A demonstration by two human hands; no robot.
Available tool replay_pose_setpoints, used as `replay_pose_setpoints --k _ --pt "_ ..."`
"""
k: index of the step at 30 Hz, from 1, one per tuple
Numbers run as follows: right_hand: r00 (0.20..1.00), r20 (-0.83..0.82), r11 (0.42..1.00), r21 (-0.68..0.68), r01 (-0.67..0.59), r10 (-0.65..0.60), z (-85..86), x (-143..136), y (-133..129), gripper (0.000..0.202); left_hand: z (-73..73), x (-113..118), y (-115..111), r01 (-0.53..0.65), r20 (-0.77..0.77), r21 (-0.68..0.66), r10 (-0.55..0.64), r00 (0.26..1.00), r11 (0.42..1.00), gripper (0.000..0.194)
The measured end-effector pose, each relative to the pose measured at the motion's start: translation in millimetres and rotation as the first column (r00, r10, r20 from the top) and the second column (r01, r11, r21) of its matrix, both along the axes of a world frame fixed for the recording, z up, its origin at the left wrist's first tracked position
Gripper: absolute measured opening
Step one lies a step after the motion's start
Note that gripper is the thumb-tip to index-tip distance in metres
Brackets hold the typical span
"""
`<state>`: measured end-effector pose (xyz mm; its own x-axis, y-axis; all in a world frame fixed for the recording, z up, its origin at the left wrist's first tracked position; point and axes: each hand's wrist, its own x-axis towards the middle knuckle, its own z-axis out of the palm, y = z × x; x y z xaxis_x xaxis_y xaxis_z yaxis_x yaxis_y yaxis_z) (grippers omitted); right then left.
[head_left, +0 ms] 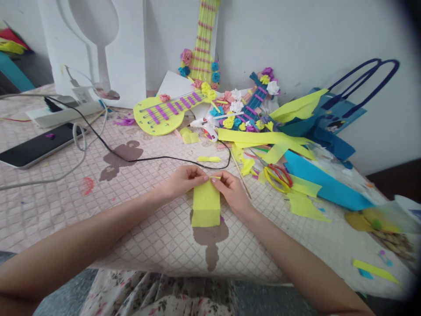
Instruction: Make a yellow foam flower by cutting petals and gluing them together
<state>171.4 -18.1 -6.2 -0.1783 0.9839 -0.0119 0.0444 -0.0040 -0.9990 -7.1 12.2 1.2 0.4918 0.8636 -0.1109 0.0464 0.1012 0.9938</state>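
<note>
Skirt (161,295): floral, gathered cloth along the bottom of the view.
Tablecloth (158,232): diamond pattern, looks quilted; probably protects the surface.
Toy guitar (158,123): flat, rounded, yellow with purple bars; set back, presumably leaving working room.
Left hand (184,181), right hand (233,189): narrowed, thumbs and fingers pinching yellow paper at its top edge, likely for even control.
Yellow paper (206,197): thin strip between hands, creased near its lower end.
Glue gun (211,128): white, lying beyond, probably clear of fingers.

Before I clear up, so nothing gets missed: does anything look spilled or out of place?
A purple scrap lies on the phone, an odd spot for craft litter. The brown patch showing past the yellow paper could be print or a stain; I can't tell.
</note>
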Motion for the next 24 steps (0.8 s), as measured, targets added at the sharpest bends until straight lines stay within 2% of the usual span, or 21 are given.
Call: replay_pose_setpoints --k 14,20,24 --pt "1.0 0.007 1.0 -0.029 -0.009 0.009 0.3 -0.1 -0.2 0.022 -4.9 1.2 0.7 -0.018 -0.031 0.052 0.02 0.999 0.998 0.028" --pt "0.998 0.058 0.999 0.047 0.015 -0.018 1.0 1.3 2.0 0.021 -3.1 2.8 -0.7 -0.025 -0.042 0.072 0.028 0.999 0.997 0.028" --pt "0.995 0.094 0.999 0.037 0.011 -0.014 2.9 4.3 4.4 0.021 -0.9 1.3 0.2 -0.059 -0.046 0.084 0.063 0.997 0.995 0.028"
